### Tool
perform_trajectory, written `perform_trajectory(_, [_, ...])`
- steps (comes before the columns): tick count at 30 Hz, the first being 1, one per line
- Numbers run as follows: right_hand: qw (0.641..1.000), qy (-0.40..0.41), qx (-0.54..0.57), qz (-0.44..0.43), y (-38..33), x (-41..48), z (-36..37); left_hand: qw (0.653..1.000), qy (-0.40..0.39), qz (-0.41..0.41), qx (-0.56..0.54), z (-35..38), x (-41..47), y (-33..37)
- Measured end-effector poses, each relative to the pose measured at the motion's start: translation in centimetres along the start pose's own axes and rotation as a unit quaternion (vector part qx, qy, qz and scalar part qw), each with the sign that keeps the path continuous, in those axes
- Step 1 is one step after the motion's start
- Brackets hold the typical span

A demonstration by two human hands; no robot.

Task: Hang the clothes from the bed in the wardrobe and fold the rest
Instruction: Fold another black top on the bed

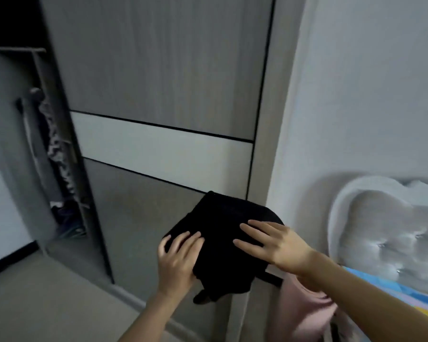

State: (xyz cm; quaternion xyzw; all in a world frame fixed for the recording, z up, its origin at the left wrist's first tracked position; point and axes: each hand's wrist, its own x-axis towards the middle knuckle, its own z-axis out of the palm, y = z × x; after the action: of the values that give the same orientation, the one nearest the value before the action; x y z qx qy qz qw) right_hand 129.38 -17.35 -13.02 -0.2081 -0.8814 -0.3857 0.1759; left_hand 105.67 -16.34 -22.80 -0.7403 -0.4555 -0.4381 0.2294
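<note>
Garment (pixel 223 243), black — right hand (pixel 274 245) spread flat atop, left hand (pixel 178 257) clasping its edge

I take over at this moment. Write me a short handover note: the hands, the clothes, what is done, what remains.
Left hand grips the left edge of the folded black garment; right hand lies flat on top, fingers straight.
Wardrobe stands open at left, hanging clothes inside.
A pink garment lies at the edge of the bed, lower right.
Done: black garment looks folded.
Left: put it away, then handle the pink garment.
</note>
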Motion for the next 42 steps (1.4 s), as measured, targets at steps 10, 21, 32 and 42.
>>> perform_trajectory(10, [0.985, 0.078, 0.072, -0.135, -3.9, 27.8, 11.5, 0.976, 0.089, -0.093, 0.174, -8.4, -2.3, -25.2])
perform_trajectory(21, [0.955, -0.141, 0.203, -0.165, -3.1, 44.9, 20.7, 0.947, 0.105, -0.224, 0.207, -7.7, -1.6, -38.0])
perform_trajectory(32, [0.883, -0.212, 0.375, -0.188, -6.9, 62.8, 26.9, 0.831, 0.089, -0.548, -0.025, -9.5, -3.1, -48.7])
perform_trajectory(42, [0.851, -0.123, 0.511, -0.024, -14.1, 78.8, 29.2, 0.786, 0.179, -0.583, -0.099, -9.1, -2.9, -61.3])
